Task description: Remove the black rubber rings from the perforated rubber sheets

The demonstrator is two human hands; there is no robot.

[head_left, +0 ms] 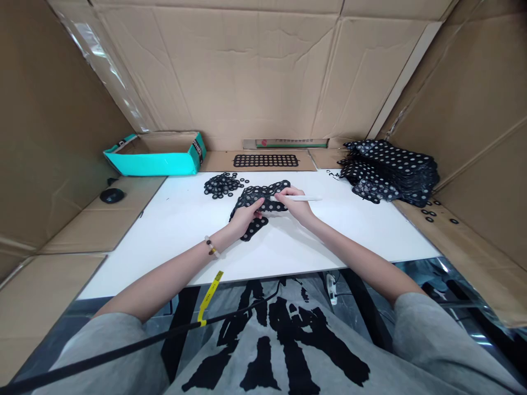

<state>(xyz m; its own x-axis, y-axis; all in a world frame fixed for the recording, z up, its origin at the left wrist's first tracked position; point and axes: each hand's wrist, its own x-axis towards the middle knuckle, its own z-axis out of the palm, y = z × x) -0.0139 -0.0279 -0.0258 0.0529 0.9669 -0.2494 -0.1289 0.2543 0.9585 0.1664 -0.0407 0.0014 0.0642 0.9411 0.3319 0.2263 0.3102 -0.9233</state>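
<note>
Your left hand [246, 218] pinches perforated black sheet [249, 193], frame centre; right hand [294, 201] pinches white pen-like tool [307, 198]. Black rings [220, 185] heaped beside sheet, left of centre; sheet stack [397, 165] upper right; turquoise box [154, 164] upper left.

Before us, a white tabletop [173, 236] is bearing a heap of black rings [220, 185]; right of the heap, dotted black sheets [252, 193] are resting, and farther right, a thick dotted stack [395, 170].

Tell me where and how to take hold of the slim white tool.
Probably best to pinch the slim white tool by its free end, coming from the right: its narrow shaft juts out that way, while the right hand covers its other part.
</note>
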